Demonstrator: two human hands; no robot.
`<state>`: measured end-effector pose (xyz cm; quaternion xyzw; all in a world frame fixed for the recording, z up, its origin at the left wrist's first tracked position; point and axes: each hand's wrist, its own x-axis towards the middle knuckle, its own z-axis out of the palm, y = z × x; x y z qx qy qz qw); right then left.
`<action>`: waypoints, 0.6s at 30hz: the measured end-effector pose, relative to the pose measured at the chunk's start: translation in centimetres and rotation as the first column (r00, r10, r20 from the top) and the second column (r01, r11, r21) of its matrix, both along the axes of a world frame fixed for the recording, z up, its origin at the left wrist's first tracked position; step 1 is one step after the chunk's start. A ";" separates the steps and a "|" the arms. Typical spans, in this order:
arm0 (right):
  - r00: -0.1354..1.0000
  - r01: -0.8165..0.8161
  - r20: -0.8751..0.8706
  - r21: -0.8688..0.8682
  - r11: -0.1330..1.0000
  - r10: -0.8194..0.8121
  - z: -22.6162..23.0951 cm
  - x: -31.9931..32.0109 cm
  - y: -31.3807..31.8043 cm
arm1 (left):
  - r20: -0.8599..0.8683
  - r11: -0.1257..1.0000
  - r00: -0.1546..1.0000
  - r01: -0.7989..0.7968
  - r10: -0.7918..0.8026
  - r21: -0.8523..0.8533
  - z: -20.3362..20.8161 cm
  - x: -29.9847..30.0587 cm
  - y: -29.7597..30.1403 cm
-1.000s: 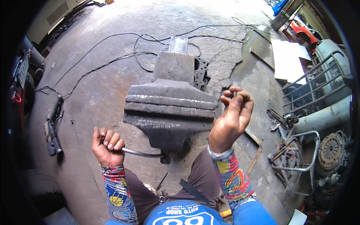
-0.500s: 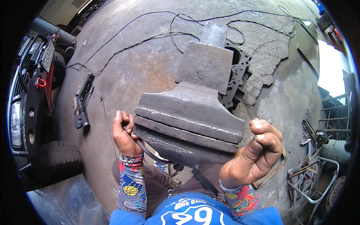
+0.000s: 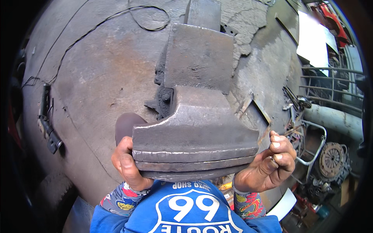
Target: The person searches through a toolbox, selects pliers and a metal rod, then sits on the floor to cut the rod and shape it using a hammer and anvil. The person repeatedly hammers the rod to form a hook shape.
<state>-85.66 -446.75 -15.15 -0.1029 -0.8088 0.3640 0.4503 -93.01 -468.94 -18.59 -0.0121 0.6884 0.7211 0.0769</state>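
Observation:
A large grey steel bench vise (image 3: 196, 116) stands in front of me, its jaws (image 3: 194, 165) nearly closed and running across from hand to hand. My left hand (image 3: 128, 163) is closed beside the left end of the jaws, close against the metal. Its fingertips and whatever they hold are hidden. Past the right end of the jaws, my right hand (image 3: 268, 165) is closed, with the thumb pressed to the curled fingers. Anything in that pinch is too small to make out. Beyond the jaws lies the vise's flat square plate (image 3: 199, 58).
A black cable (image 3: 105, 17) loops over the concrete floor. At the left lies a dark angle grinder (image 3: 48, 120). Along the right are scrap metal pieces, a bent tubular frame (image 3: 320, 145), a round clutch part (image 3: 333, 158) and a pale cylinder (image 3: 334, 118).
My view has shifted right and closer over the vise; the vehicle at the left has mostly left the picture. The dark curved line by my left hand no longer shows. My right hand stays pinched.

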 end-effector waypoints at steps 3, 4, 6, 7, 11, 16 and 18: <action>0.998 0.045 0.044 0.057 0.997 -0.047 0.3 -0.1 -0.4 | 0.007 0.993 0.997 0.074 -0.075 0.087 -0.2 -0.4 -0.1; 0.999 0.030 0.035 0.072 0.997 -0.032 0.4 -0.2 -0.3 | 0.003 0.989 0.996 0.091 -0.092 0.119 -0.2 -0.5 -0.1; 0.989 0.105 0.093 0.102 0.989 -0.114 0.7 -0.4 -0.7 | -0.024 0.982 0.993 0.119 -0.117 0.144 -0.4 -0.8 0.0; 0.982 0.140 0.114 0.110 0.984 -0.153 0.8 -0.5 -0.9 | -0.046 0.982 0.992 0.125 -0.119 0.145 -0.4 -0.9 0.0; 0.976 0.124 0.169 0.082 0.989 -0.137 1.1 -0.6 -0.8 | -0.050 0.977 0.987 0.159 -0.153 0.142 -0.5 -1.0 0.2; 0.980 0.109 0.152 0.147 0.983 -0.132 1.0 -0.1 -0.2 | -0.050 0.977 0.983 0.180 -0.176 0.118 -0.4 -1.0 0.8; 0.981 0.112 0.143 0.138 0.984 -0.131 0.9 0.0 -0.2 | -0.060 0.975 0.983 0.182 -0.175 0.130 -0.2 -0.9 0.9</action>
